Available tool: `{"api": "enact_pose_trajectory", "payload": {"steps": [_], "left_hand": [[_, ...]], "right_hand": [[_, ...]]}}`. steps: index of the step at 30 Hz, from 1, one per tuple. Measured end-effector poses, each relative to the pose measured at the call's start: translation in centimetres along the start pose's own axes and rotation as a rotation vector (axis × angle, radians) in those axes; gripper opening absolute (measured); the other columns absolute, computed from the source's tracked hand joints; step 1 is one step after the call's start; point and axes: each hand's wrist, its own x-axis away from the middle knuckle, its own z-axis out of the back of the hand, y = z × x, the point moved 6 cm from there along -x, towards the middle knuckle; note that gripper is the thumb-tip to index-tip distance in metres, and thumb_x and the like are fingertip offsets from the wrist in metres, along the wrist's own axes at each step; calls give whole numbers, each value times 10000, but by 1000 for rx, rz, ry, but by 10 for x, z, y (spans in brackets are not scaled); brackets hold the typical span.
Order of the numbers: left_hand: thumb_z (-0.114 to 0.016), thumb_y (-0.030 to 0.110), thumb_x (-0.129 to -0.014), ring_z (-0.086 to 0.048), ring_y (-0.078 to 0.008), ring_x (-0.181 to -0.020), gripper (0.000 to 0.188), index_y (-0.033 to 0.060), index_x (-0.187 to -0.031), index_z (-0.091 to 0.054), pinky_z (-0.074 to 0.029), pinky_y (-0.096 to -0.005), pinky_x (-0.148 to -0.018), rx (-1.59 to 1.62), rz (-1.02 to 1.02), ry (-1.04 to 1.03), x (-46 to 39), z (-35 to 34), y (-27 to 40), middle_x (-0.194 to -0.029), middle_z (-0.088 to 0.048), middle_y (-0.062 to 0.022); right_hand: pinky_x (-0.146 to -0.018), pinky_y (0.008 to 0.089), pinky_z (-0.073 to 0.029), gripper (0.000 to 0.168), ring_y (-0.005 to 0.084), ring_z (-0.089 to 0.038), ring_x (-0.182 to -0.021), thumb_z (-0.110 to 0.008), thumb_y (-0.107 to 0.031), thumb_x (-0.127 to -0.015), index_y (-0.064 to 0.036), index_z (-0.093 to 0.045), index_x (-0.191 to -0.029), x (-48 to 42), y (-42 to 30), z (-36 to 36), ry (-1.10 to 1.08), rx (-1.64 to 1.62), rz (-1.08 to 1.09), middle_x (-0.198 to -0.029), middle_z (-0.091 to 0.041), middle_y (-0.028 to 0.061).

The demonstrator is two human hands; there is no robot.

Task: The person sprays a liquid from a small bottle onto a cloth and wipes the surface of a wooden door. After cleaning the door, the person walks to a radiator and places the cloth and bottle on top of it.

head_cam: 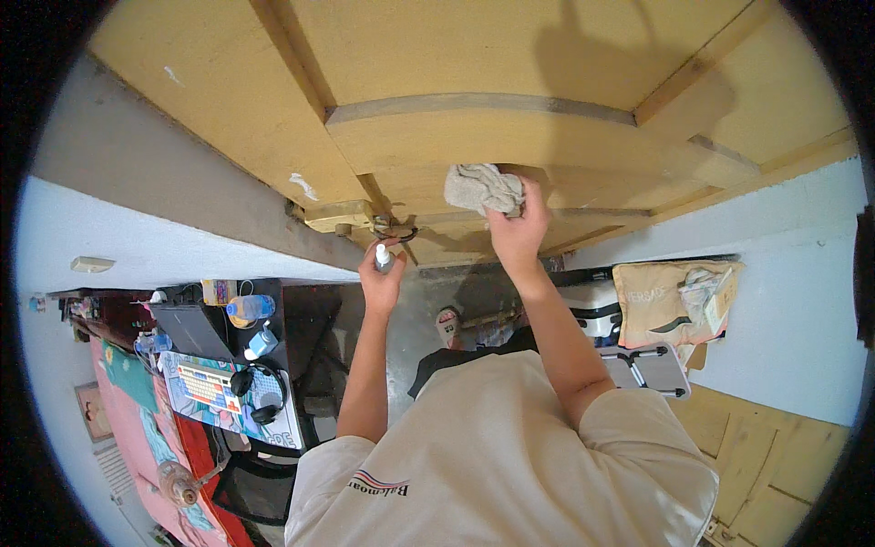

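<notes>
A folded, light grey cloth [482,189] is gripped in my right hand [523,222], close against a yellow panelled wooden door [492,140]. Whether the cloth presses on the door surface is hard to tell. In my left hand [381,277] I hold a small bottle with a white cap [383,256]. Just beyond that hand are a brass-coloured rim lock [338,217] and a dark ring-shaped part [403,234] on the door; fingertips of the left hand lie very near the ring. Pale scuffs mark the door left of the lock.
At left, a dark desk carries a laptop [190,330], a keyboard [208,386], headphones [263,393] and bottles [251,308], with a black chair [256,482] beside it. A cushion [649,304] and a folding table [646,372] stand at right. Walls flank the door.
</notes>
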Motion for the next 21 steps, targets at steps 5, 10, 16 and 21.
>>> {"api": "enact_pose_trajectory", "payload": {"steps": [5, 10, 16, 21], "left_hand": [[-692, 17, -796, -560, -131, -831, 218, -22, -1008, -657, -448, -270, -800, -49, -83, -16, -1, 1, 10, -944, -616, -53], [-688, 13, -809, -539, -109, -793, 219, -15, -1024, -658, -447, -268, -759, -24, -92, -31, 2, -2, 24, -943, -627, -37], [-687, 27, -798, -556, -132, -781, 219, -21, -1010, -659, -456, -279, -754, -118, -175, -21, -2, 1, 17, -975, -640, -72], [-691, 34, -802, -545, -119, -766, 209, -10, -1004, -662, -450, -267, -743, -52, -101, -14, -3, 1, 9, -962, -633, -60]], "right_hand": [[-768, 364, -524, 363, 293, -677, -855, -756, -46, -741, -2, -618, -1074, -5, 19, 27, 16, 47, -67, -919, -684, 157], [-772, 358, -525, 414, 295, -675, -866, -759, -81, -741, -3, -606, -1118, -8, 34, 54, 73, 97, -203, -955, -682, 171], [-771, 356, -528, 442, 295, -676, -860, -761, -98, -737, -5, -602, -1139, -5, 43, 61, 134, 96, -175, -964, -684, 168], [-772, 362, -525, 398, 309, -669, -856, -755, -70, -740, -9, -617, -1108, -1, 32, 42, 78, 148, -97, -953, -674, 170]]}}
